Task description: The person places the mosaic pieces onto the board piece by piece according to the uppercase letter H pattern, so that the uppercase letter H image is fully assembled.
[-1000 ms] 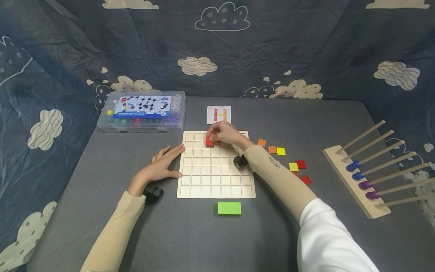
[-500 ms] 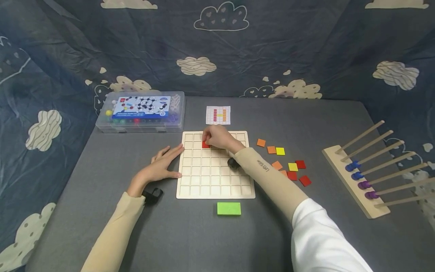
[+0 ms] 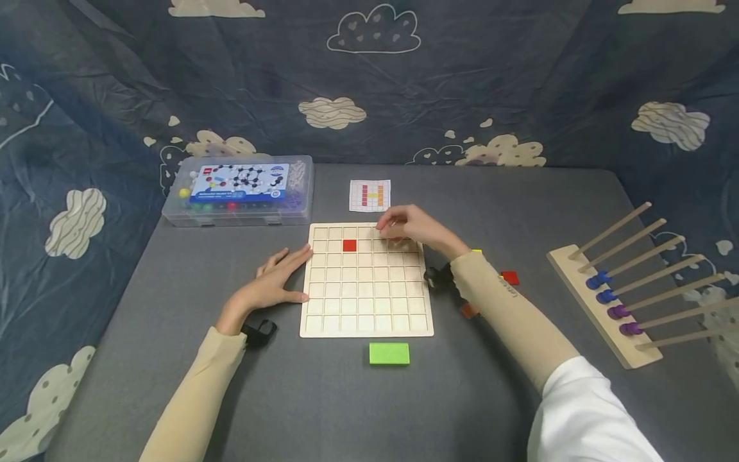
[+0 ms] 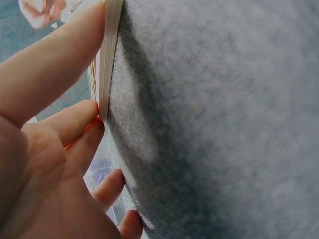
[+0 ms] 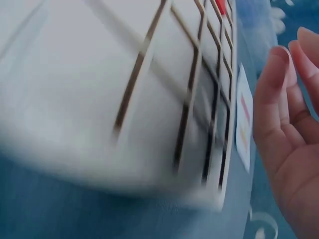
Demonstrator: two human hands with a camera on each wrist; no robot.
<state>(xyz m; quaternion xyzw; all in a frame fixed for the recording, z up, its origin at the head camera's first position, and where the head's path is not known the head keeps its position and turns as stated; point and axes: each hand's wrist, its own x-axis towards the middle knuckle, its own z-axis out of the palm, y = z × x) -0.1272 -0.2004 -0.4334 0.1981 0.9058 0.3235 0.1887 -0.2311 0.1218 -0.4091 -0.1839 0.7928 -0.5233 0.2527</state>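
Observation:
A pale wooden grid board lies on the grey table. One red square tile sits in a cell of its second row from the back. My left hand touches the board's left edge with thumb and fingertips, the fingers spread, as the left wrist view also shows at close range. Above the board's back right part hovers my right hand, its fingers loosely bent and nothing between them. In the right wrist view the right hand is apart from the board. Behind the board lies a pattern card.
Loose tiles, including a red tile, lie right of the board, partly hidden by the right forearm. A clear plastic kit box stands back left. A green block lies in front. At right is a wooden peg rack.
My right hand has let go of the red tile, leaving it in a cell, and has moved right across the board. The left hand stays at the board's edge.

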